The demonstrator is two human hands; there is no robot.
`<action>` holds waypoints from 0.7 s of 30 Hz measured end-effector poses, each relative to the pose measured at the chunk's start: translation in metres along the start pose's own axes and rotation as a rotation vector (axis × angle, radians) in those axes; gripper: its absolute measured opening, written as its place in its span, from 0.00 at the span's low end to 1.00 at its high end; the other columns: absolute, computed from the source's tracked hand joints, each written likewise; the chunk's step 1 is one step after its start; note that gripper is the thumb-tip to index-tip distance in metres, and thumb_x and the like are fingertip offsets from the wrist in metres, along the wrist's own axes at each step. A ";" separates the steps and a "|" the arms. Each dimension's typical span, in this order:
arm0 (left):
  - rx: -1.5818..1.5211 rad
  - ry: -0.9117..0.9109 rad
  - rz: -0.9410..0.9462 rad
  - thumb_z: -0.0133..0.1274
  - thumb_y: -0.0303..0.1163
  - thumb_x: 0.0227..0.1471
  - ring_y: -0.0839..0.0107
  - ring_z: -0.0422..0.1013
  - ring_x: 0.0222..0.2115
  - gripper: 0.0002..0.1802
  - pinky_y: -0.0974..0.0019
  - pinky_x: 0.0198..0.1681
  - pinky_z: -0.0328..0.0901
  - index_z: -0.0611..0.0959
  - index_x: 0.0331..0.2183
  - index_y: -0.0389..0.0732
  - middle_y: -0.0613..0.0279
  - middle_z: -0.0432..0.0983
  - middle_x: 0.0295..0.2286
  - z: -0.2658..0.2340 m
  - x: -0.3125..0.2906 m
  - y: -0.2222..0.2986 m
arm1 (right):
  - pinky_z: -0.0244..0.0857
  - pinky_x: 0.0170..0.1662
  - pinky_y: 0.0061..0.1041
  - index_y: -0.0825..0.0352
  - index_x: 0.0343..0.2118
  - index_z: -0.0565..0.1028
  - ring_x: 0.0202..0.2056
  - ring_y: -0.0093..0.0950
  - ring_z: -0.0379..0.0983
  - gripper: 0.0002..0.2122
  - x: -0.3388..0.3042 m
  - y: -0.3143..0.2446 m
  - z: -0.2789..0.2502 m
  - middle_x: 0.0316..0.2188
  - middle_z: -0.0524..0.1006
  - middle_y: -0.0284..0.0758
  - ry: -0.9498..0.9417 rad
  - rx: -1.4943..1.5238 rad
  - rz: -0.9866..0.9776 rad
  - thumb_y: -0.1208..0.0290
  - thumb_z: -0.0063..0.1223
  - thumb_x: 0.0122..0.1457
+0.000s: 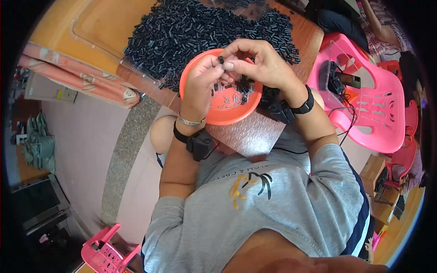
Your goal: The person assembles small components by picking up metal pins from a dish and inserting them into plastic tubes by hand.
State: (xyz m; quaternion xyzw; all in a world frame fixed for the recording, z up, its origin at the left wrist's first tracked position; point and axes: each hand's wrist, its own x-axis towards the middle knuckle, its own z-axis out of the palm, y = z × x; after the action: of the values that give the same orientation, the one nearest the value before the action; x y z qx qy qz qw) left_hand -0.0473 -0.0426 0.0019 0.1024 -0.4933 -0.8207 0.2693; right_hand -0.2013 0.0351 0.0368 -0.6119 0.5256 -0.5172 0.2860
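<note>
My left hand (pixel 202 82) and my right hand (pixel 261 61) meet over a round orange-red basin (pixel 231 117). Their fingertips are pinched together around a small black piece (pixel 221 59), too small to make out in detail. Inside the basin lie many small silver metal pieces (pixel 227 100), with a cluster of small black pieces (pixel 245 85) on the right side. Part of the basin's far side is hidden behind my hands. Just beyond it, a large heap of short black cylindrical pieces (pixel 182 34) covers the wooden table (pixel 305 45).
Under the basin's near side is a pale patterned board (pixel 249 136) above my lap. To the right stands a pink plastic chair (pixel 378 113) holding a dark device with cables (pixel 336 77). Another person (pixel 387 32) sits at the upper right. A patterned cloth (pixel 82 73) hangs at the left.
</note>
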 end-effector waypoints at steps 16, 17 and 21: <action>0.457 0.101 0.034 0.45 0.29 0.52 0.81 0.67 0.27 0.09 0.76 0.33 0.63 0.75 0.33 0.34 0.65 0.73 0.27 0.006 -0.004 0.000 | 0.66 0.28 0.15 0.70 0.31 0.75 0.23 0.16 0.72 0.05 0.000 0.002 0.001 0.24 0.75 0.30 0.024 -0.235 -0.110 0.74 0.54 0.55; 0.510 0.091 0.043 0.45 0.29 0.52 0.81 0.67 0.26 0.08 0.76 0.32 0.63 0.75 0.32 0.34 0.65 0.73 0.26 0.005 -0.004 -0.001 | 0.67 0.29 0.16 0.70 0.32 0.75 0.24 0.16 0.72 0.05 0.000 0.000 0.000 0.25 0.76 0.30 -0.002 -0.195 -0.028 0.74 0.53 0.55; 0.294 0.095 0.007 0.44 0.30 0.52 0.81 0.67 0.26 0.07 0.76 0.33 0.63 0.74 0.31 0.36 0.66 0.72 0.25 0.005 -0.005 0.000 | 0.67 0.34 0.16 0.69 0.32 0.75 0.29 0.16 0.72 0.07 0.001 0.004 -0.001 0.26 0.75 0.29 0.043 0.218 0.167 0.71 0.53 0.56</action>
State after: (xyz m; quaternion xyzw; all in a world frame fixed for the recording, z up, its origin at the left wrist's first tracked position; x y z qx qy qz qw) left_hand -0.0450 -0.0358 0.0044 0.1776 -0.5953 -0.7329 0.2773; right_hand -0.2035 0.0327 0.0340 -0.5201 0.5215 -0.5584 0.3817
